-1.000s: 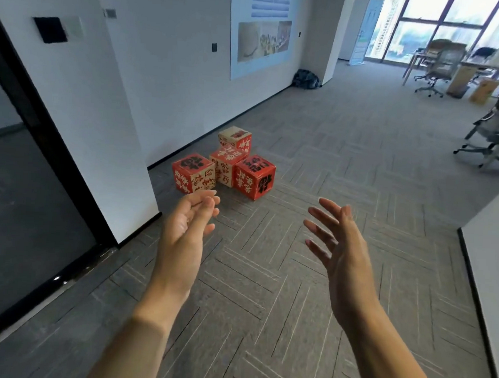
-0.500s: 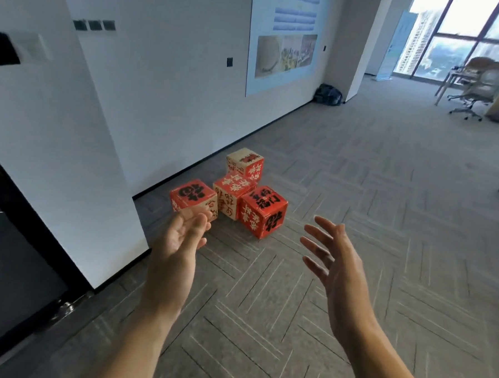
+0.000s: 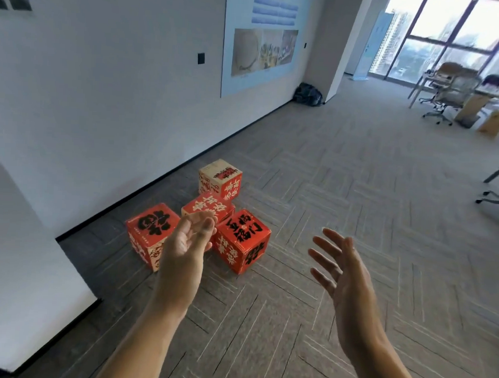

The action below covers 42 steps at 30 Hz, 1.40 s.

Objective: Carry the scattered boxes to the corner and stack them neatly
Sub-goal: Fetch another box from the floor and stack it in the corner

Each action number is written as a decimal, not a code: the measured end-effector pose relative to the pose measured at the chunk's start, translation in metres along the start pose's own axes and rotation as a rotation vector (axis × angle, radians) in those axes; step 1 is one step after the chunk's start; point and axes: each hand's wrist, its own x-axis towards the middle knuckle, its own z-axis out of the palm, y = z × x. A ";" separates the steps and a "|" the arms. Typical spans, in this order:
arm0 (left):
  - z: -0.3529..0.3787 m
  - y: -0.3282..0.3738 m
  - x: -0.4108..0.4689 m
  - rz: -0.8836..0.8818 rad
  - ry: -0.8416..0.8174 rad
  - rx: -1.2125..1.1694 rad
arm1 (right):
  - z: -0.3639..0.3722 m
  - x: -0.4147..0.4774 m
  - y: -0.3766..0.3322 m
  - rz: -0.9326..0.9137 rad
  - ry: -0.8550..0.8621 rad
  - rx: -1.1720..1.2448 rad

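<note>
On the grey herringbone carpet floor, four red-and-cream printed cardboard boxes sit unstacked at mid-frame, with the left hand and right hand spread empty before them, so the stacking looks still undone.

The left hand, blurred at the fingertips, covers the middle box's near face and one corner of the left box. Both forearms run off the bottom edge. The poster is cut at the top, its print unreadable. The far chairs are smeared.
</note>
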 end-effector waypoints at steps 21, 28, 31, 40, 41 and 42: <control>0.122 -0.144 0.436 -0.221 0.320 0.169 | 0.103 0.547 0.084 0.157 -0.281 -0.056; 0.161 -0.231 0.584 -0.289 0.400 0.202 | 0.128 0.703 0.137 0.202 -0.246 -0.126; 0.176 -0.245 0.641 -0.321 0.370 0.234 | 0.134 0.759 0.147 0.240 -0.262 -0.155; 0.204 -0.337 0.701 -0.539 0.576 0.344 | 0.168 0.915 0.243 0.349 -0.559 -0.306; 0.208 -0.356 0.698 -0.555 0.609 0.353 | 0.171 0.931 0.264 0.342 -0.611 -0.344; 0.213 -0.377 0.695 -0.573 0.636 0.350 | 0.172 0.946 0.287 0.327 -0.649 -0.389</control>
